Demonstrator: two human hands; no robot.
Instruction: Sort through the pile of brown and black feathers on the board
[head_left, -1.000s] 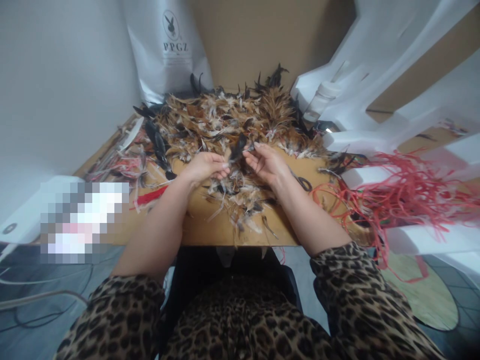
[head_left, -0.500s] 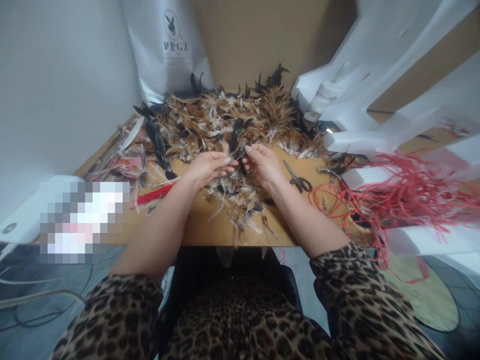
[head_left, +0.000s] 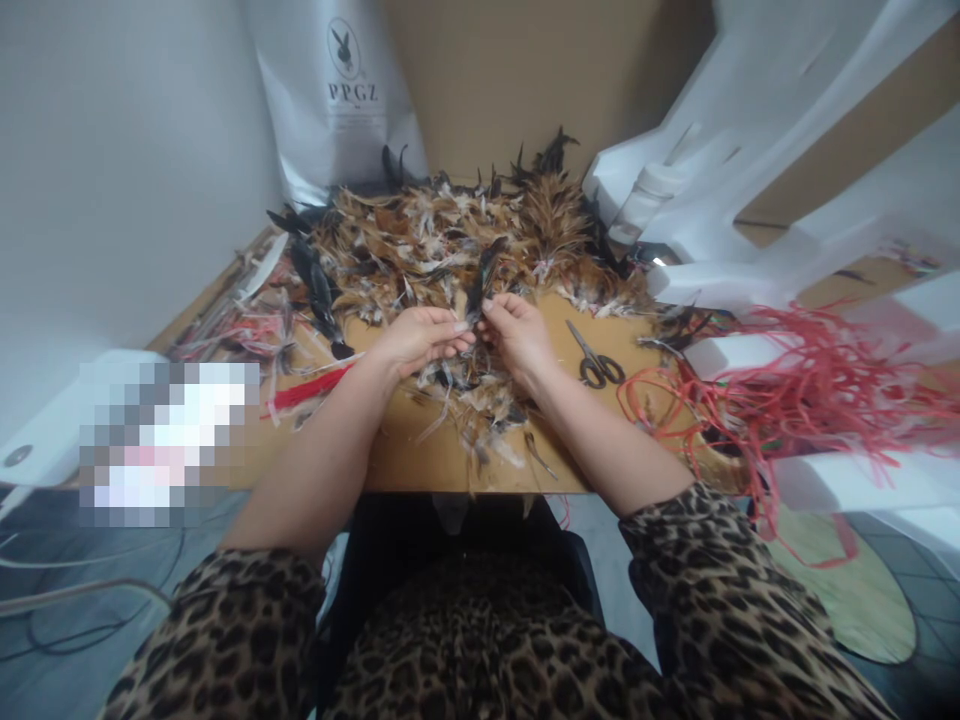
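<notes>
Dark feathers [head_left: 486, 275] stand up between my two hands over the middle of the table. My left hand [head_left: 427, 338] pinches them low down, near the quill ends. From the other side, my right hand [head_left: 514, 330] closes its thumb and fingers on the same dark feathers. Behind my hands lies a wide heap of brown and tan feathers [head_left: 420, 240]. Below them is a smaller pile of loose feather bits [head_left: 480, 410]. Scissors [head_left: 596, 360] with dark handles rest to the right of my right hand.
Red strips [head_left: 817, 390] tangle over white foam pieces at right. A red bundle [head_left: 307, 390] and a black feather bunch [head_left: 315, 285] lie at left. Behind stand a white printed bag [head_left: 352, 130] and a white bottle [head_left: 646, 200]. A white power strip [head_left: 45, 430] sits at left.
My right hand has shifted slightly left and down, closer to my left hand. The dark feathers now lean to the right, more upright in view above my fingers.
</notes>
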